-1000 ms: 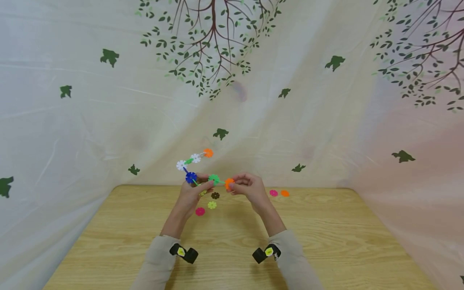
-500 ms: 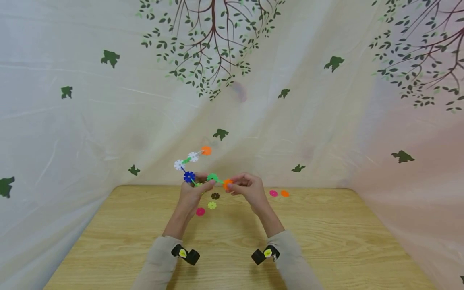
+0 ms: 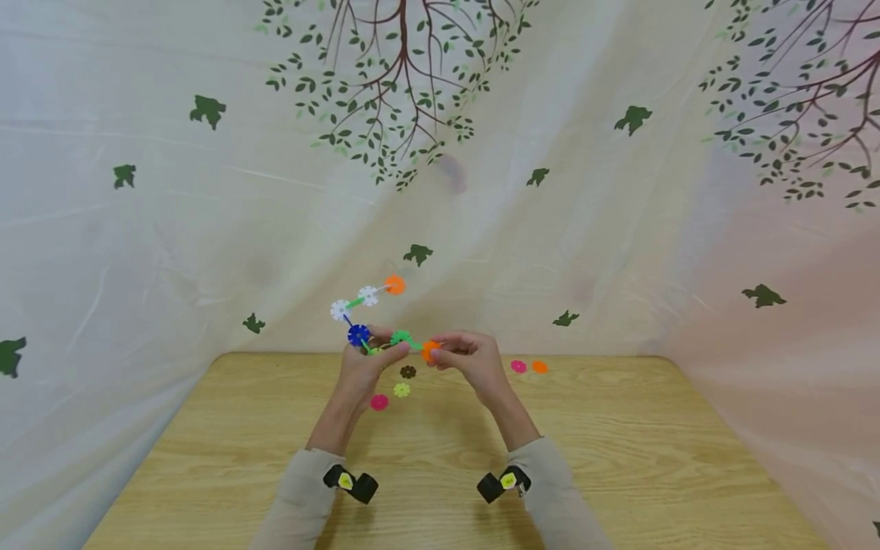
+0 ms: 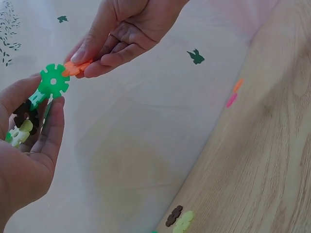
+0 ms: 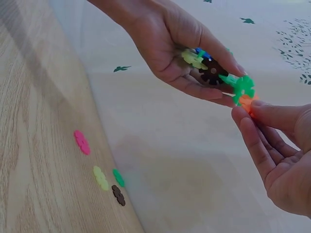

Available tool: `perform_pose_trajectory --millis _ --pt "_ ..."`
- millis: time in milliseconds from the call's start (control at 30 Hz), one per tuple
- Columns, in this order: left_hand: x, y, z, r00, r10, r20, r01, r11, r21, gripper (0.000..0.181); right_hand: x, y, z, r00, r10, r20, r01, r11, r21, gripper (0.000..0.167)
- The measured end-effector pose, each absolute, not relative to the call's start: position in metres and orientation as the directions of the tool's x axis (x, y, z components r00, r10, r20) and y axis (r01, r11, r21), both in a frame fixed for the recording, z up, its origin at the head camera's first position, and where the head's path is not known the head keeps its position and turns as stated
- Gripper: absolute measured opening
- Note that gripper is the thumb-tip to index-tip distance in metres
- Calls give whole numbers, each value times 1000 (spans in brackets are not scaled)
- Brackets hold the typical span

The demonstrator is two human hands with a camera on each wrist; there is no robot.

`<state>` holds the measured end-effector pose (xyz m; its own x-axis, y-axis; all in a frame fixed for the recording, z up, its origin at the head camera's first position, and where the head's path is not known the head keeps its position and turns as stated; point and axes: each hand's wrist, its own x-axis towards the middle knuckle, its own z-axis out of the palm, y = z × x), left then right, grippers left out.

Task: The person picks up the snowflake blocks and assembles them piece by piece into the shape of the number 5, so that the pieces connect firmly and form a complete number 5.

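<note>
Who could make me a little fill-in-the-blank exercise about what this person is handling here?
1. The right hand's grip pinches a notched disc coloured ____.
2. In the left wrist view, the disc joined to it is ____.
3. On the table, the nearest neighbour of the loose orange disc is ____.
4. In the head view, the disc lying between the brown disc and red-pink disc is ____.

Missing words: orange; green; pink; yellow.

Right hand [image 4: 129,36] pinches orange disc [image 4: 77,68] touching green disc [image 4: 60,85]; left hand [image 4: 29,167] holds disc chain [image 4: 36,99]
</note>
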<state>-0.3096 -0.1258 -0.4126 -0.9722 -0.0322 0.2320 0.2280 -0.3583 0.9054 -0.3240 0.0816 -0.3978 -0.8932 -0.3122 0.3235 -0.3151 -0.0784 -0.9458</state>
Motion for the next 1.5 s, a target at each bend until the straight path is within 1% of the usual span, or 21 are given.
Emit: perform_pose_trajectory --millis 133,333,500,1033,1267,1500 --pt "-309 -126 -412 -973 -34 230 227 -340 912 26 -322 82 -398 -887 -326 328 -315 -93 -944 30" --pt "-308 -126 -411 -968 -16 249 239 -350 906 27 -323 84 -398 -875 -346 337 -323 -101 -941 28" --pt "-308 -126 -411 -968 -25 249 244 -320 916 27 -323 84 -398 -873 -346 344 -328 -107 -939 27" --pt "-307 -126 -409 -966 -33 258 256 -292 921 26 -323 81 -398 -877 -332 346 -317 -139 -938 26" --pt "-306 -126 -407 -971 -36 236 237 -283 929 26 -325 79 -401 -886 -321 335 -300 -157 -941 26" --pt "-306 -127 -408 -970 -33 241 240 -289 927 27 -324 77 -405 -884 -302 356 -319 -166 -933 29"
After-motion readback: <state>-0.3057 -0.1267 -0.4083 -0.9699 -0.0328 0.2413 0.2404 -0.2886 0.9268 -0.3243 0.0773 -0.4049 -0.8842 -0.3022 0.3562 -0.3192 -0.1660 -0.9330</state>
